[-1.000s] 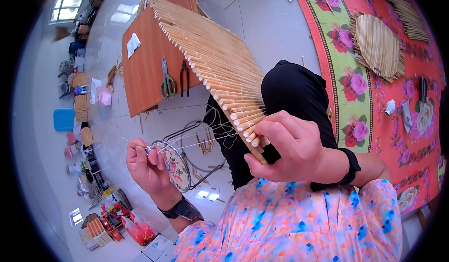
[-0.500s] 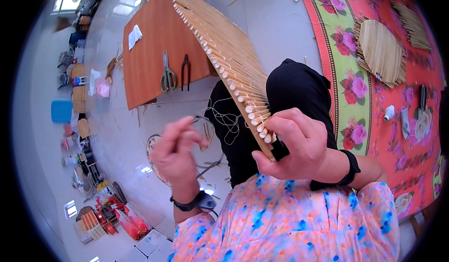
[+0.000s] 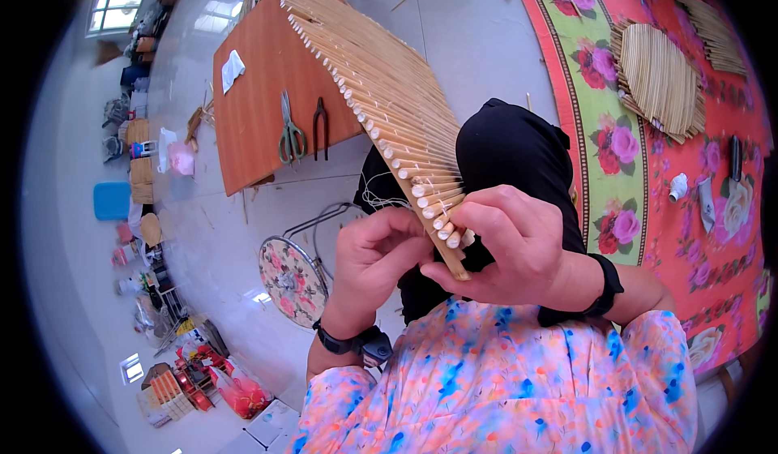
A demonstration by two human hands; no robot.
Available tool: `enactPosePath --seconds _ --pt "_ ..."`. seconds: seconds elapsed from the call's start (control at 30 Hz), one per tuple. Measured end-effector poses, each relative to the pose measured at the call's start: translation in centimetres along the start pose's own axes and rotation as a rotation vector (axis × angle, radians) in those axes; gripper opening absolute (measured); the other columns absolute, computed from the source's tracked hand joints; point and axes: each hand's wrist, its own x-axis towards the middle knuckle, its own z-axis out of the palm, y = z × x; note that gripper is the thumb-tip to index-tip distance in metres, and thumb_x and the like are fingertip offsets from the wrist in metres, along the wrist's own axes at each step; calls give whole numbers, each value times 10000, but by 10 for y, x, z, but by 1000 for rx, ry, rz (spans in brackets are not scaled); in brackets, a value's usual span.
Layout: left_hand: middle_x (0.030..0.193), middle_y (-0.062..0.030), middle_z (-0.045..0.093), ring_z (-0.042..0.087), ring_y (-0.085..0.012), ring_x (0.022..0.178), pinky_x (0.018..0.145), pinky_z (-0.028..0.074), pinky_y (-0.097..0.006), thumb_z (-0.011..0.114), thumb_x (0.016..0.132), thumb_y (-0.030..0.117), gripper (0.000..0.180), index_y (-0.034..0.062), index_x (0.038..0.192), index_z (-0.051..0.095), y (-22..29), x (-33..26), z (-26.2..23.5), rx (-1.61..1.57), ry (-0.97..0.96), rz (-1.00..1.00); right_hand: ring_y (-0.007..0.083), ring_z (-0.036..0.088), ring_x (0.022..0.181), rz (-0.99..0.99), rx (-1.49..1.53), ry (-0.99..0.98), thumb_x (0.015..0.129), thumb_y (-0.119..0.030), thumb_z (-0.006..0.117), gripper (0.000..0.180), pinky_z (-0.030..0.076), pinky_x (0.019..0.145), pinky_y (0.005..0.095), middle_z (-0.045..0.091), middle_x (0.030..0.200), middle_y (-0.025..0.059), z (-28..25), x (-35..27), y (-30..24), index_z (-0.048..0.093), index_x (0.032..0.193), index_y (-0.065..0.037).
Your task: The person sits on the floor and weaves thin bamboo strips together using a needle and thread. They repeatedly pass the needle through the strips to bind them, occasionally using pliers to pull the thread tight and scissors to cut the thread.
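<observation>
Pinching bamboo mat [image 3: 381, 97] corner firmly in right hand [image 3: 519, 247], left hand [image 3: 377, 255] fingers closed on white string [image 3: 381, 199] beside; better kept taut.

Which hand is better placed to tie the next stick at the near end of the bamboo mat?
Probably the left hand: its fingers sit at the white thread, while the right hand grips the bamboo mat.

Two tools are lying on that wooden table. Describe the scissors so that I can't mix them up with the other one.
Find the orange-brown wooden table on the grey floor, up and left of the bamboo mat the hands hold. Two tools lie side by side near its closer edge. The scissors are the left one, with green handles and pale blades; the pliers beside them are all dark.
</observation>
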Motion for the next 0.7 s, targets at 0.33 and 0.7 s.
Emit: enactPosePath --seconds 0.33,0.7 --pt "928 -151 578 613 -175 653 609 512 -285 609 895 112 155 -31 833 606 -4 1 -30 -105 -206 214 219 587 587 -5 -66 5 643 -180 788 358 473 491 285 592 794 105 7 -7 6 578 883 -16" --pt "920 -156 596 570 -159 619 510 492 -260 614 909 104 133 -11 853 578 -12 6 -13 -267 -217 394 201 571 556 -81 -113 103 718 -233 704 293 446 443 274 585 765 91 20 -6 7 586 870 -13"
